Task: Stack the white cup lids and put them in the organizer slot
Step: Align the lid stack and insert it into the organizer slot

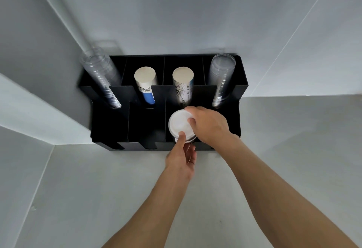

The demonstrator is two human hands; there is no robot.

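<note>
A stack of white cup lids (178, 123) sits in the third front slot of the black organizer (109, 128). My right hand (210, 125) grips the stack from the right, fingers curled over its far rim. My left hand (181, 158) holds it from the near side, thumb pressed on the top lid and fingers under the stack at the slot's front opening. The lower part of the stack is hidden by my hands and the slot wall.
The back row holds two stacks of clear cups (101, 79) (222, 79) and two stacks of paper cups (146, 83) (183, 85). Two dark front slots lie to the left. The organizer stands on a grey counter (98, 189) against a white wall.
</note>
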